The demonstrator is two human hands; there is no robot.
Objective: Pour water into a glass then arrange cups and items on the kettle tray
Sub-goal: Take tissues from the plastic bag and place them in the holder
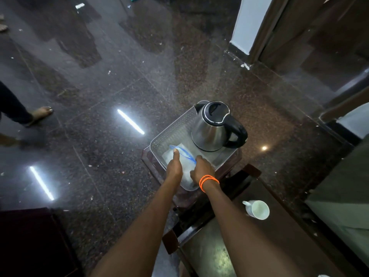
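A: Tray [159,139], grey, perforated wall, set on a small dark table [235,156]. Contents?

B: Kettle [213,126], steel with black lid and handle, upright at the tray's far right. Clear plastic bag [185,156] with a blue zip strip, lying flat in the near half. Contents of the bag: pale, not readable.

A: Hands?

B: Left hand [175,166] rests on the bag with its fingers stretched forward, pressing it flat. Right hand [202,168], orange bands at the wrist, lies on the bag's right edge; whether it pinches or only presses, I cannot tell.

A: Step in hand?

B: Arranging, by my reading: the bag is being settled into the tray. No glass in view, so the pouring cannot be judged.

A: Outstanding item?

B: White cup [257,209], on its side on the nearer, lower table [209,254], well apart from the tray. Interior looks empty. Next move likely calls for freeing a hand, reaching back for it and standing it upright beside the kettle.
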